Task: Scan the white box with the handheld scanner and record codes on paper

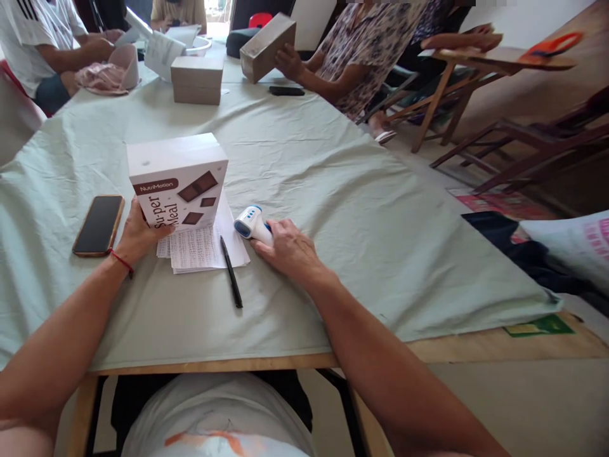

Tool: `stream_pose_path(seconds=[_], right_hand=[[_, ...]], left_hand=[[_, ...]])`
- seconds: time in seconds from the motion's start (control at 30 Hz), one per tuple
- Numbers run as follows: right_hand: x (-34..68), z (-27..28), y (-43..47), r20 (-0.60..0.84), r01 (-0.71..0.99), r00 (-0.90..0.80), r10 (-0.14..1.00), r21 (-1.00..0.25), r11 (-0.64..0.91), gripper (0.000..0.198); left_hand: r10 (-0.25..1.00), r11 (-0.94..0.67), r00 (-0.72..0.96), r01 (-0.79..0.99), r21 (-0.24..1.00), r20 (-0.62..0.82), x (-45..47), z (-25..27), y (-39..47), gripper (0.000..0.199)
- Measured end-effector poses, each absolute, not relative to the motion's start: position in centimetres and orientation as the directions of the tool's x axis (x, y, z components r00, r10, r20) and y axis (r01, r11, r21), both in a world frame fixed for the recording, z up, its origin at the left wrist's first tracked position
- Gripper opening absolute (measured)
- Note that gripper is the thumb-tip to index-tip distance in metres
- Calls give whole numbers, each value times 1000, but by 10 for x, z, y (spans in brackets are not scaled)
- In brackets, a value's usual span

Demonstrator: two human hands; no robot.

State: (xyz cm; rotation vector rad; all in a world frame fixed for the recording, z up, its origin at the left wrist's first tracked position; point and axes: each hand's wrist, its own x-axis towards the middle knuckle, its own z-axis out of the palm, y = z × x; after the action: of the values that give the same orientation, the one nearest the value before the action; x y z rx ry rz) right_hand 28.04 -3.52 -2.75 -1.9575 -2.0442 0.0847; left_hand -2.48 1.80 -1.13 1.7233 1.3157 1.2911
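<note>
My left hand (136, 236) grips the lower left edge of a white NutriMotion box (190, 184) printed with brown bars. The box is held upright over several printed sheets (200, 251). In my right hand (292, 247) is a white and blue infrared thermometer (252, 223), its small screen end pointing left, close to the tablecloth. A black pen (231, 273) lies partly on the papers, between my hands. Left of the box, a smartphone (98, 225) rests with its dark screen up.
A pale green cloth (333, 184) covers the table. At the far side stand a cardboard box (197, 80), a pink cap (111, 73) and a black phone (286, 91). Across the table a person holds another box (268, 47). Wooden chairs (523, 152) stand on the right.
</note>
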Motion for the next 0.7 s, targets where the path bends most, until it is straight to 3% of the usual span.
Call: stream_pose_path(seconds=[0.07,0.13,0.2,0.27,0.33,0.4,0.5,0.7], right_hand=[[277,-26,-34,159,936,21,987,-351,37,35],[272,-21,-36,190,838,63,980,-544,52,35],[266,-14,-42,224,616,95,970,-779,119,37],[258,-8,-51,221,307,88,971,-934,184,37],[249,-3,-62,187,31,6,982,-982,187,40],[239,-2,-72,124,-124,-119,985,-986,109,45],[225,-6,-79,41,-145,-235,971,-989,7,48],[215,-13,-75,-25,-128,-199,980,-991,-51,44]], left_hand=[[948,-294,5,394,871,318,-25,-7,15,72],[951,-278,-17,380,882,307,-23,0,9,71],[953,-278,-22,337,900,303,-17,6,3,70],[962,-254,-19,296,921,272,-11,10,-2,66],[977,-197,-31,274,941,213,-5,12,-7,61],[989,-135,-23,270,953,146,1,12,-11,59],[993,-119,48,261,958,110,5,14,-13,59],[990,-138,76,277,951,122,5,17,-14,57]])
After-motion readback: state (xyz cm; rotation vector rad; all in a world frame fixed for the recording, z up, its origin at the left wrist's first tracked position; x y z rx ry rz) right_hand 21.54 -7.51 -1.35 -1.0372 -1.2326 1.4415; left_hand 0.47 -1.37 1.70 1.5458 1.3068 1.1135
